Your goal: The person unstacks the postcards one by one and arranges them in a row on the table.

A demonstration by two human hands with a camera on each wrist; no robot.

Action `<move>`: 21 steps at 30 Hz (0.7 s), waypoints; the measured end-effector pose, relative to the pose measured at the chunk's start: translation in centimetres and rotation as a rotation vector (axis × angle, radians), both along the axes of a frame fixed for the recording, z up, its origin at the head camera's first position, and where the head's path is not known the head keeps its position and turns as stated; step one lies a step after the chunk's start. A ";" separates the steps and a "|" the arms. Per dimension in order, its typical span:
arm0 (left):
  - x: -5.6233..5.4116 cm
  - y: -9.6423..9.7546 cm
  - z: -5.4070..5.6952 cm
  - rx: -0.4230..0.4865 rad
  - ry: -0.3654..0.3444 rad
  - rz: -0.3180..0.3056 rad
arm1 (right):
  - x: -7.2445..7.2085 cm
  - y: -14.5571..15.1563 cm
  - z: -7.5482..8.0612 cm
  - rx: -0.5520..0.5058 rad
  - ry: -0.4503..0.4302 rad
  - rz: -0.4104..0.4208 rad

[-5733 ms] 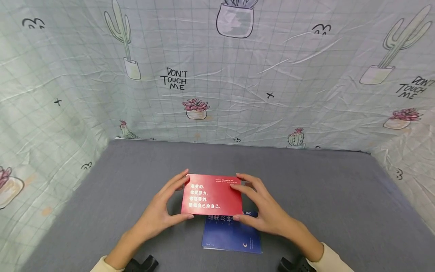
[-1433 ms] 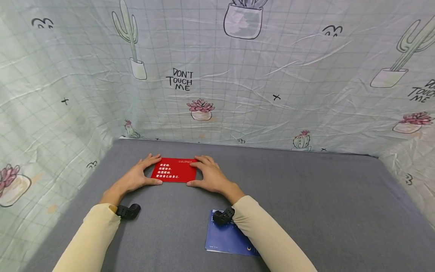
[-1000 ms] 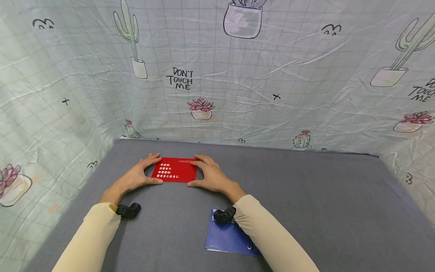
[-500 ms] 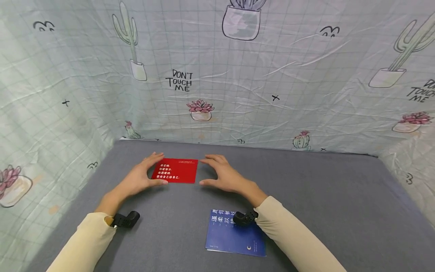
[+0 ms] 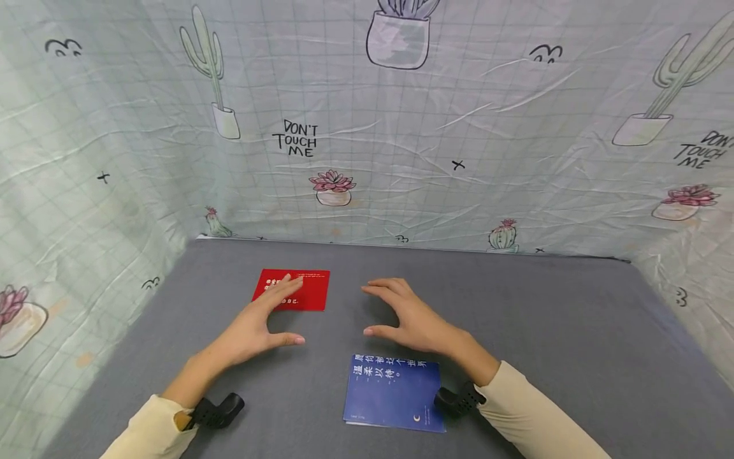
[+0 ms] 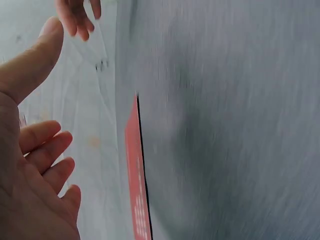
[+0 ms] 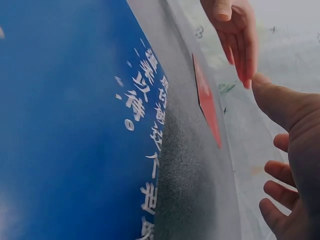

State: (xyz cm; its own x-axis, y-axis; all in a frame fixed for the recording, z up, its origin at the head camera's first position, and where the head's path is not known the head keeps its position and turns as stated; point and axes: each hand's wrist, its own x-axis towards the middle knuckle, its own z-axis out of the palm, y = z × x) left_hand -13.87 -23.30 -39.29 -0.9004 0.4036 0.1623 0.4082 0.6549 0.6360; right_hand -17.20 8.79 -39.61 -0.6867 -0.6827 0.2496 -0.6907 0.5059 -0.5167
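Far L: sleeve (image 5: 146,430) cut off by bottom edge of head view, black wrist cam (image 5: 218,413) at its cuff. L hand (image 5: 246,331) is open wide, thumb well apart from the loosely bent fingers, w/ nothing in its hold. Its fingertips cover the L part of the print on the red card (image 5: 312,290), so the text there is only part legible. Card lies flat on the grey bench (image 5: 516,306), just beyond L hand. L wrist view gets it nearly edge-on, lower end cut off, bench blurred, but shows a gap btwn hand & card.

R of the card, well clear of it, is R hand (image 5: 418,322), also open, thumb & fingers spread, holding nothing. Blue card (image 5: 392,398) lies nearer the person, just below R hand; R wrist cam (image 5: 459,400) hides a bit of its R edge. Pale strip shows along its near edge; prob. a second layer, hard to say. R wrist view crops it heavily.
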 end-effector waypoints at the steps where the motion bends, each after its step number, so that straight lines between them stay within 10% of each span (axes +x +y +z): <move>1: 0.3 0.4 0.0 0.007 -0.001 -0.005 | 0.4 0.2 0.0 -0.005 0.004 0.003; 21: 5.3 5.3 -0.7 0.124 -0.033 -0.070 | 6.8 5.4 -0.2 -0.019 0.054 -0.056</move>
